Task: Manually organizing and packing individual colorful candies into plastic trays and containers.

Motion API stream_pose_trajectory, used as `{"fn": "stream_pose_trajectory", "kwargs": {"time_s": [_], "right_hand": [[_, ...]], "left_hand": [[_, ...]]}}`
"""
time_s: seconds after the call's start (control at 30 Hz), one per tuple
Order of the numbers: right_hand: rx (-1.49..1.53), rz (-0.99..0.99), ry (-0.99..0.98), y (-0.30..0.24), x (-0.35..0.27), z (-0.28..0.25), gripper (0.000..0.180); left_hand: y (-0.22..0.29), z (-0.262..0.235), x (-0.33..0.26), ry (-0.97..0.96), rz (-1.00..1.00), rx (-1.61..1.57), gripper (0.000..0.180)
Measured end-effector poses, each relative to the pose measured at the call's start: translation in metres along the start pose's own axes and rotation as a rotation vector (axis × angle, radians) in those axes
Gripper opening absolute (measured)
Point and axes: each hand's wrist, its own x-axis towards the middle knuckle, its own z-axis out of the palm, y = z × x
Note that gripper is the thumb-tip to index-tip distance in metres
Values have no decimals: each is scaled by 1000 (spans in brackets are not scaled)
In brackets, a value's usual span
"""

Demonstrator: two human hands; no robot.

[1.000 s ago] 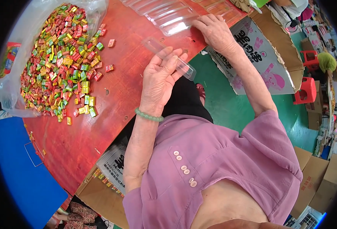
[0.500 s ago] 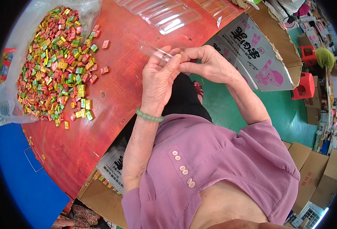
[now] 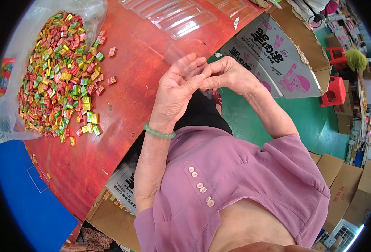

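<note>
Above the edge of the red table [image 3: 114,122], my two hands meet around a long clear plastic case [image 3: 176,54]. My left hand [image 3: 171,94], below a green bead bracelet [image 3: 158,132] on the wrist, closes on it with thumb and fingertips, the other fingers curled behind. My right hand [image 3: 229,76] pinches the same case at its nearer end, thumb against forefinger. The case is see-through and blurred, so its exact shape and whether it is empty cannot be told. To the left lies a heap of small red, yellow and green boxed pieces [image 3: 63,73].
The heap rests on a clear plastic bag [image 3: 95,12]. Clear plastic trays [image 3: 192,26] lie at the table's far side. An open printed carton [image 3: 273,59] stands right of the table, with red stools [image 3: 336,92] beyond it. Another carton [image 3: 110,220] sits beneath the near edge.
My left hand has tilted and opened its fingers somewhat, and the clear case has swung more upright. My right hand stays at its end, slightly lower. The whole view has shifted a little.
</note>
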Motion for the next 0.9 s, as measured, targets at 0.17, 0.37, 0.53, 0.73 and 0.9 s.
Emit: {"fn": "stream_pose_trajectory", "kwargs": {"time_s": [0.17,0.37,0.53,0.73,0.9], "right_hand": [[-184,-153,-22,-10,-15,5,11],[-1049,-598,559,-28,-7,-26,3],[-1611,-704,419,-14,13,-65,31],[-1735,-702,295,-8,24,-81,40],[-1749,-680,258,-4,32,-91,42]], "left_hand": [[1,-2,0,-83,-33,-49,45],[4,-2,-2,95,-11,-25,38],[7,-4,-7,148,-1,-36,34],[8,-6,-8,141,-8,-71,31],[7,-5,-6,148,-15,-81,30]]}}
